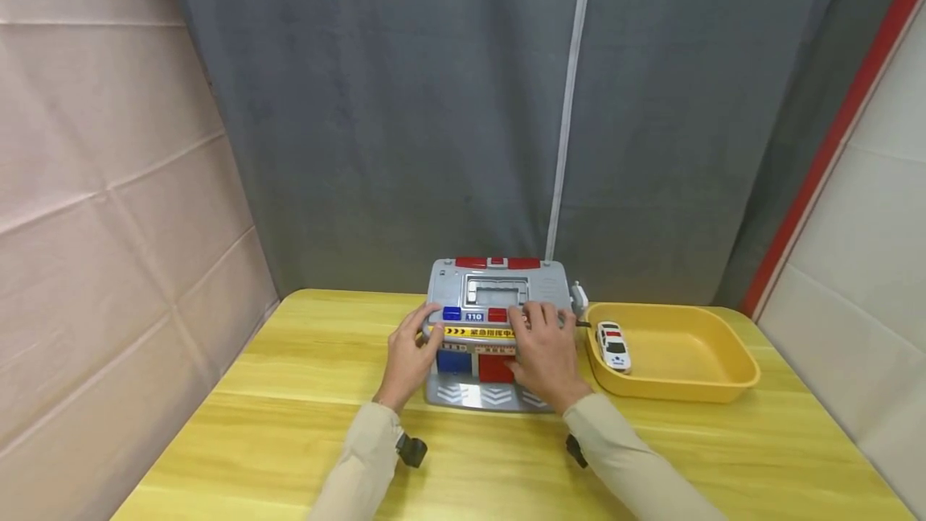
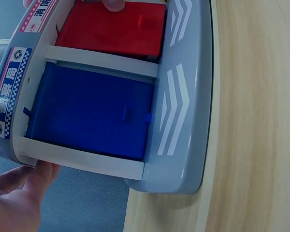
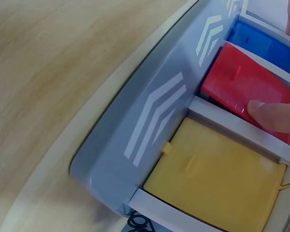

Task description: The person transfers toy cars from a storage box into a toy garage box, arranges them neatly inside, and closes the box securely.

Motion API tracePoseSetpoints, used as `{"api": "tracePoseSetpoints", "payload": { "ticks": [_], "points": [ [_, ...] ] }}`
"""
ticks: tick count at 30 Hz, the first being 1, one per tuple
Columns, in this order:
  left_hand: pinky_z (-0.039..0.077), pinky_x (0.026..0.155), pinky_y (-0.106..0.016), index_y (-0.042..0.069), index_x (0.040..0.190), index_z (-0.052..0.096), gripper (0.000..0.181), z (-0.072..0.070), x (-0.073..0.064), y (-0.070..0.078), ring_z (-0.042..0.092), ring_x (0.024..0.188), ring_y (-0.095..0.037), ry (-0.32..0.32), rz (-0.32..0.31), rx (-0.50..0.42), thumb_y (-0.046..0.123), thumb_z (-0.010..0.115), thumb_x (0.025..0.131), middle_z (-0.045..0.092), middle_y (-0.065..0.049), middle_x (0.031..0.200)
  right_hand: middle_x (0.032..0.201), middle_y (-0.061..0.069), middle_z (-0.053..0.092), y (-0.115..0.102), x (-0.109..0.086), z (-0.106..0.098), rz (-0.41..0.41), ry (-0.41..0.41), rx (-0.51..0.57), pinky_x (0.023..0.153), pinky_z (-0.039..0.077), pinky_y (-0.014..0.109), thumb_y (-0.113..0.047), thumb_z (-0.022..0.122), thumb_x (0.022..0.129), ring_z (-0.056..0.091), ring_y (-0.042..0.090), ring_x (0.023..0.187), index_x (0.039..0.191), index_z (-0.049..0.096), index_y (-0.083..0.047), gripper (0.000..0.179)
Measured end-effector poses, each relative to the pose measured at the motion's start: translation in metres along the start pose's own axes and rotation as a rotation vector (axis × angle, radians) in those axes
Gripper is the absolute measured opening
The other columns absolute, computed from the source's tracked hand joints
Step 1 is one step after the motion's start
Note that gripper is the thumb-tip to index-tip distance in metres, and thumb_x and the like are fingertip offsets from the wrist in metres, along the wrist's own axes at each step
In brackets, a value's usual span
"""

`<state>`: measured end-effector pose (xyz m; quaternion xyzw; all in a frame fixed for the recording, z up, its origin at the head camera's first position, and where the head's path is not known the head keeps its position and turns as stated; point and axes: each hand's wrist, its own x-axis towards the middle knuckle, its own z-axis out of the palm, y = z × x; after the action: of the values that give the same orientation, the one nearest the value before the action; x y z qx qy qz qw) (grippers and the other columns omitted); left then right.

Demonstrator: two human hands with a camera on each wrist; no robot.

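Note:
A grey toy garage (image 1: 444, 284) with a carry handle on its roof stands on the table. My left hand (image 1: 408, 356) holds the roof's left edge, thumb toward the front. My right hand (image 1: 550, 352) has its fingers curled over the roof's front edge on the right, and its thumb presses the red door (image 3: 232, 77). That door sits slightly askew in its frame. Beside it are the blue door (image 2: 87, 111) on the left and the yellow door (image 3: 208, 179) on the right, both down. White chevrons mark the ramp (image 2: 183, 159) in front.
A yellow plastic tub (image 1: 673, 394) stands to the right of the garage, with a white toy police car (image 1: 614, 346) against its left wall. A white piece (image 1: 579, 297) sticks out from the garage's right side. A grey curtain (image 1: 398, 119) hangs behind the wooden table (image 1: 304, 376).

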<state>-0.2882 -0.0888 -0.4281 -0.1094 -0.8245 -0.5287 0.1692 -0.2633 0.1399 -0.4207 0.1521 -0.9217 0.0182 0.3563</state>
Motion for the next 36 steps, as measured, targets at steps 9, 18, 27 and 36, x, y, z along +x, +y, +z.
{"api": "tracePoseSetpoints", "payload": {
  "ticks": [9,18,27,36],
  "points": [
    [0.056,0.102,-0.053,0.019,0.129,0.065,0.032,-0.0022,-0.0008,-0.0001,0.055,0.133,-0.039,0.011,0.011,0.003,0.025,0.063,0.098,0.051,-0.014,0.152,0.12,0.015,0.061,-0.0048,0.0026,0.0018,0.008,-0.006,-0.046,0.097,0.044,0.058,-0.042,0.092,0.06,0.054,0.034,0.112,0.125,0.058,-0.014,0.078],
    [0.056,0.102,-0.054,0.019,0.129,0.065,0.032,-0.0033,-0.0016,0.0009,0.053,0.136,-0.039,0.011,0.015,0.021,0.025,0.062,0.098,0.052,-0.014,0.152,0.112,0.015,0.061,-0.0057,0.0039,0.0067,-0.01,0.048,-0.07,0.09,0.042,0.053,-0.038,0.087,0.064,0.054,0.033,0.105,0.121,0.06,-0.011,0.069],
    [0.056,0.103,-0.053,0.02,0.129,0.064,0.031,-0.004,-0.0041,-0.0009,0.053,0.136,-0.039,-0.008,-0.005,0.021,0.024,0.062,0.099,0.052,-0.013,0.152,0.113,0.015,0.061,-0.0075,0.0012,0.0043,0.004,0.028,-0.057,0.091,0.042,0.053,-0.04,0.092,0.062,0.054,0.033,0.106,0.122,0.059,-0.012,0.073],
    [0.055,0.103,-0.053,0.021,0.13,0.064,0.032,-0.0047,-0.0017,-0.0012,0.054,0.135,-0.038,-0.003,-0.013,0.014,0.026,0.062,0.098,0.052,-0.012,0.152,0.116,0.014,0.059,-0.0072,0.0046,-0.0002,0.013,-0.014,-0.004,0.097,0.041,0.057,-0.041,0.094,0.059,0.053,0.033,0.11,0.125,0.058,-0.013,0.08]
  ]
}}
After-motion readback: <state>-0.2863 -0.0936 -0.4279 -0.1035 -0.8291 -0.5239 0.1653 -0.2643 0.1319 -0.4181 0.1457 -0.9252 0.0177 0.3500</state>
